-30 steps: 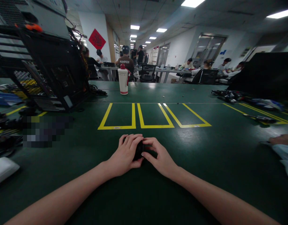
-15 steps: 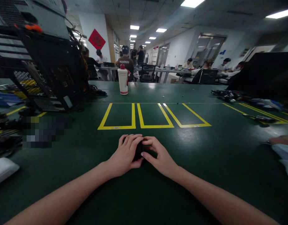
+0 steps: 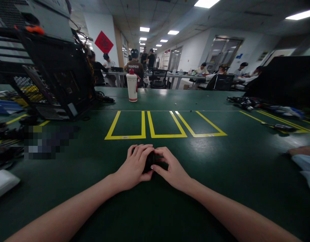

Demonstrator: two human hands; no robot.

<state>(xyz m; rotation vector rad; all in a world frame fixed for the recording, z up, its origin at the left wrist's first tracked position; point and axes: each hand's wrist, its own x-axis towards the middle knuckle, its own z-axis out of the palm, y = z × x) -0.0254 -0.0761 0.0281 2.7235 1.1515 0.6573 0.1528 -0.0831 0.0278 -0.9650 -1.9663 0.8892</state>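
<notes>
A black rounded object (image 3: 149,162), largely covered by my fingers, is at the near middle of the green table (image 3: 155,208); its exact kind cannot be made out. My left hand (image 3: 137,164) is wrapped over its left side and top, with the thumb low along the near side. From the right, my right hand (image 3: 171,168) grips its edge between the thumb and curved fingers. Just beyond both hands, yellow tape (image 3: 168,136) marks out three boxes on the tabletop.
A white bottle with a red cap (image 3: 132,87) stands behind the tape. At left are an open black computer case (image 3: 56,77), cables and a white object (image 3: 4,184). A screwdriver-like tool (image 3: 279,127) and another person's hand (image 3: 300,151) are at right.
</notes>
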